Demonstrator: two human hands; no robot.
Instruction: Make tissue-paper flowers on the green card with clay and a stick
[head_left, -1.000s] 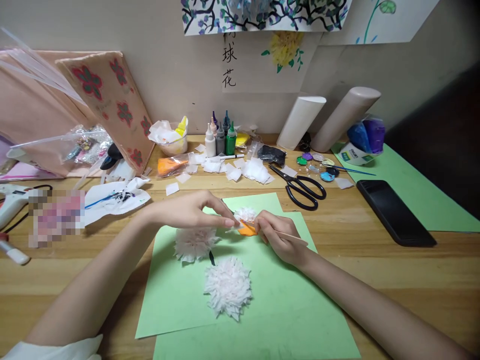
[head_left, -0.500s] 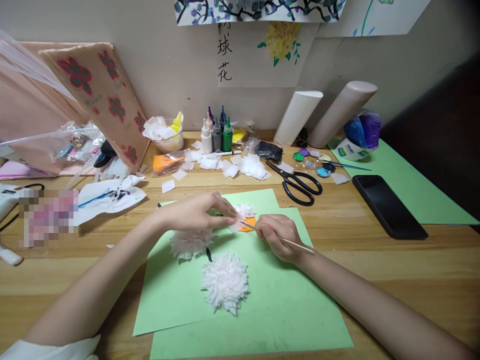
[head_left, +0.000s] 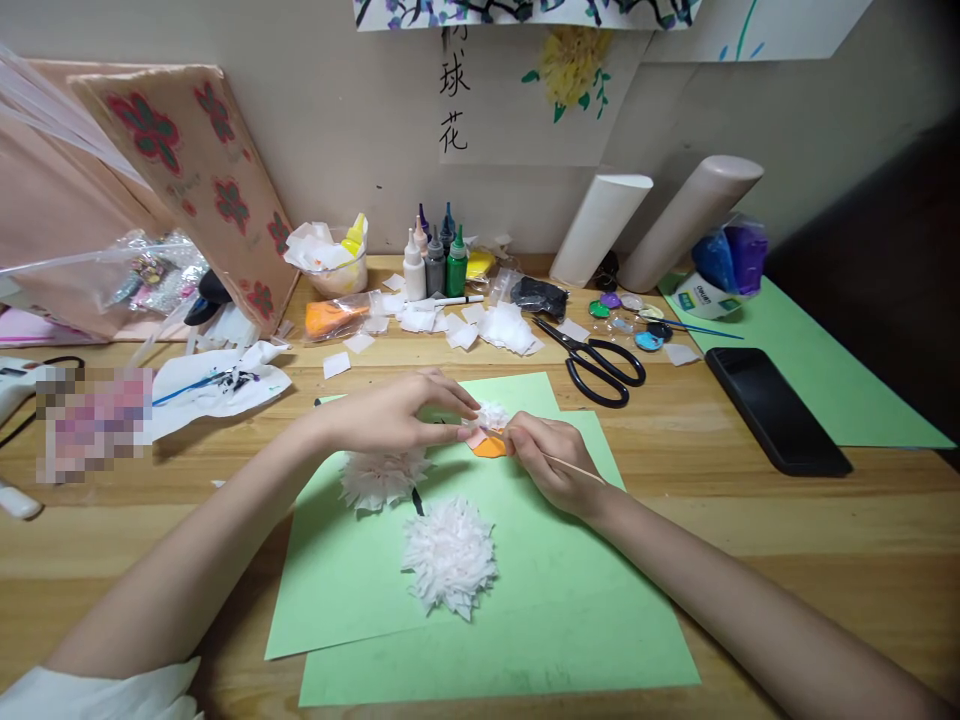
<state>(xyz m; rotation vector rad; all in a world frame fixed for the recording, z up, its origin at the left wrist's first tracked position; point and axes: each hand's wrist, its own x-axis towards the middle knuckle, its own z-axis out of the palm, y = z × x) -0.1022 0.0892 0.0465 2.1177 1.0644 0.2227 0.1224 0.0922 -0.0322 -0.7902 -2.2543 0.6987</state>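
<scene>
I faced a plain grey wall (head_left: 315,140) hung with white, painted paper sheets (head_left: 525,12). Against it ran my light-brown, wood-grained counter (head_left: 757,560). Soft light fell across both, dimming towards a dark, indistinct surface (head_left: 900,270) on my right.

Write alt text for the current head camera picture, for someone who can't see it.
A person's right hand holds a thin stick over a small orange patch on green sheets, the left hand close beside it. A white tuft adjoins the patch; two ruffled white flowers lie nearer the viewer, with scissors and small bottles beyond.
</scene>
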